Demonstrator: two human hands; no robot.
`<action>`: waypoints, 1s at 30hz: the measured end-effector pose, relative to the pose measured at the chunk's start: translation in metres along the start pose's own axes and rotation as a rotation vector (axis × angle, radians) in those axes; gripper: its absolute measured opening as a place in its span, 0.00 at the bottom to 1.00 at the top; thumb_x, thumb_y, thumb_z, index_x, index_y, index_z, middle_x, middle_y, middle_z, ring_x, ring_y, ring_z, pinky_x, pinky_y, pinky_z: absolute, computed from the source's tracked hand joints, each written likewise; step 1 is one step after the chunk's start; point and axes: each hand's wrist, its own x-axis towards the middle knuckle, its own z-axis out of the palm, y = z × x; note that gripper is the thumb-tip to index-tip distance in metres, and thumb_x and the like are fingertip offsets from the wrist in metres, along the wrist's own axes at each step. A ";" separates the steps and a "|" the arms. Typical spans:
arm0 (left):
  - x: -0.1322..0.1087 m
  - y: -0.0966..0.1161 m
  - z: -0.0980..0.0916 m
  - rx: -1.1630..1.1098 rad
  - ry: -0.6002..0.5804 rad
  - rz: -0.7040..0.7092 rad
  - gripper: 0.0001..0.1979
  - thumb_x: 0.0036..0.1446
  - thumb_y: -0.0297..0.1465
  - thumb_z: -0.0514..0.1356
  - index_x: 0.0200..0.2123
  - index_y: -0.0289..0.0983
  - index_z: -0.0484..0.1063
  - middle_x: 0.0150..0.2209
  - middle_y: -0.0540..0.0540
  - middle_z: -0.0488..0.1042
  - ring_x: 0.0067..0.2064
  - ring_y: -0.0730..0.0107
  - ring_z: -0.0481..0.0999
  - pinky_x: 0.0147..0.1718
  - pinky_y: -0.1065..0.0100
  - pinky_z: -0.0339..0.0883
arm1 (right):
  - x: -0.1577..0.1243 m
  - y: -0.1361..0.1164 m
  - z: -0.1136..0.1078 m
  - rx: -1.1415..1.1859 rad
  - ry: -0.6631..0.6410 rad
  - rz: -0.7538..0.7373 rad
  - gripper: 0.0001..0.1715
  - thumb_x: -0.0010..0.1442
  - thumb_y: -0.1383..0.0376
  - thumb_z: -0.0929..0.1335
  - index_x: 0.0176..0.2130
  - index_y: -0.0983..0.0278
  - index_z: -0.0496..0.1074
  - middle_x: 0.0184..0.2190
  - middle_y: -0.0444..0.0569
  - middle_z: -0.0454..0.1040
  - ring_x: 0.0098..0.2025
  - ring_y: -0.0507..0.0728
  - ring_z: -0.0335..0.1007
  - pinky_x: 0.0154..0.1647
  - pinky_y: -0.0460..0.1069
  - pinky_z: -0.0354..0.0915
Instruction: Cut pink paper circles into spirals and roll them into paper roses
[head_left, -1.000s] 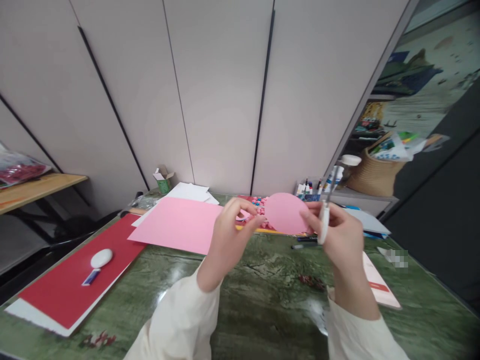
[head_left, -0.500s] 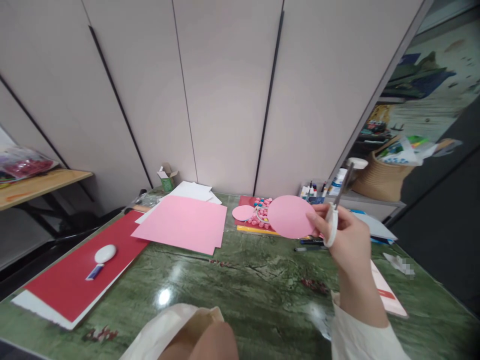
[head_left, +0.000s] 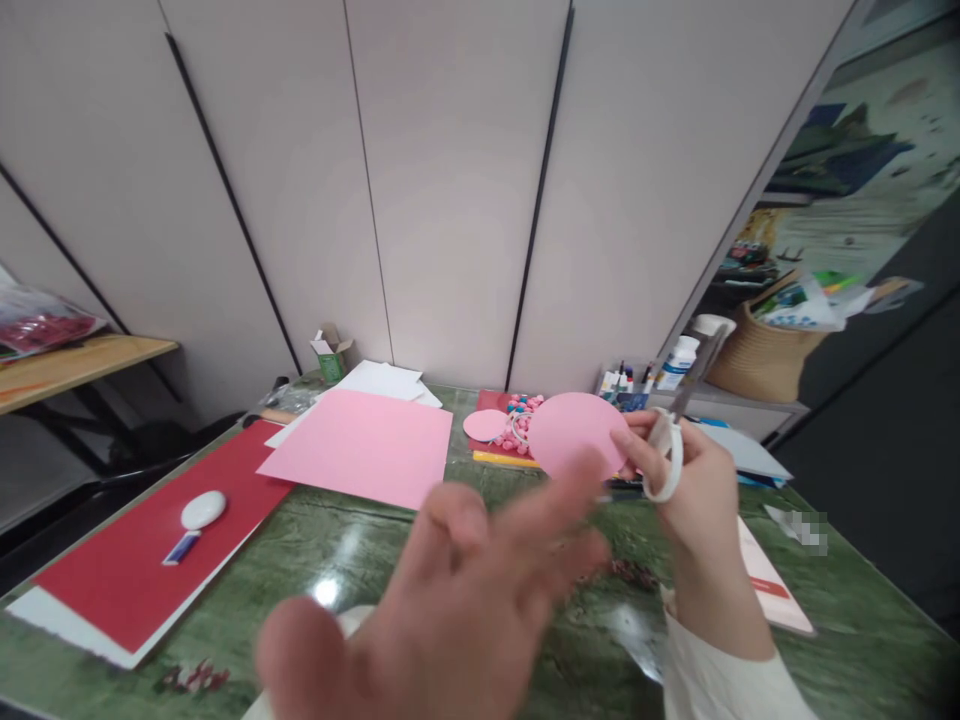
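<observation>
While the round pink paper disc (head_left: 571, 435) is pinched at its right edge between thumb and fingertips of the right hand (head_left: 694, 490), raised just above the green marbled table (head_left: 360, 540), white-handled scissors (head_left: 667, 455) hang looped on the same fingers, blades pointing up. Trimming looks paused. Another cut would, I judge, need the disc steadied by the left hand (head_left: 465, 600), which looms blurred near the camera, fingers spread and empty. Its wrist is cut off, and the blades are too blurred to tell whether they are closed.
</observation>
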 end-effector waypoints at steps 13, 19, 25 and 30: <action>0.087 -0.053 0.021 0.029 -0.057 -0.217 0.26 0.47 0.29 0.63 0.47 0.40 0.54 0.46 0.41 0.69 0.44 0.62 0.73 0.35 0.64 0.71 | -0.004 0.008 0.014 0.085 0.034 -0.040 0.14 0.48 0.59 0.71 0.33 0.64 0.69 0.18 0.40 0.66 0.18 0.50 0.62 0.19 0.45 0.60; 0.094 -0.040 0.007 0.122 -0.017 -0.140 0.18 0.51 0.30 0.59 0.45 0.38 0.58 0.47 0.41 0.68 0.38 0.66 0.75 0.27 0.71 0.73 | 0.008 0.006 -0.022 0.019 -0.303 -0.013 0.18 0.56 0.51 0.64 0.33 0.65 0.68 0.19 0.42 0.66 0.17 0.49 0.60 0.18 0.45 0.56; 0.095 -0.034 0.000 0.164 0.007 -0.078 0.18 0.52 0.31 0.59 0.45 0.37 0.58 0.48 0.41 0.66 0.42 0.63 0.73 0.27 0.71 0.74 | 0.012 -0.005 -0.031 -0.399 -0.505 -0.068 0.18 0.56 0.52 0.63 0.32 0.65 0.67 0.18 0.41 0.64 0.21 0.51 0.60 0.22 0.45 0.55; 0.095 -0.034 0.000 0.188 0.029 -0.054 0.19 0.52 0.32 0.58 0.46 0.37 0.58 0.49 0.41 0.65 0.46 0.60 0.71 0.28 0.70 0.75 | 0.010 -0.005 -0.023 -0.643 -0.594 -0.093 0.17 0.56 0.54 0.63 0.24 0.64 0.63 0.17 0.39 0.61 0.21 0.50 0.57 0.22 0.45 0.52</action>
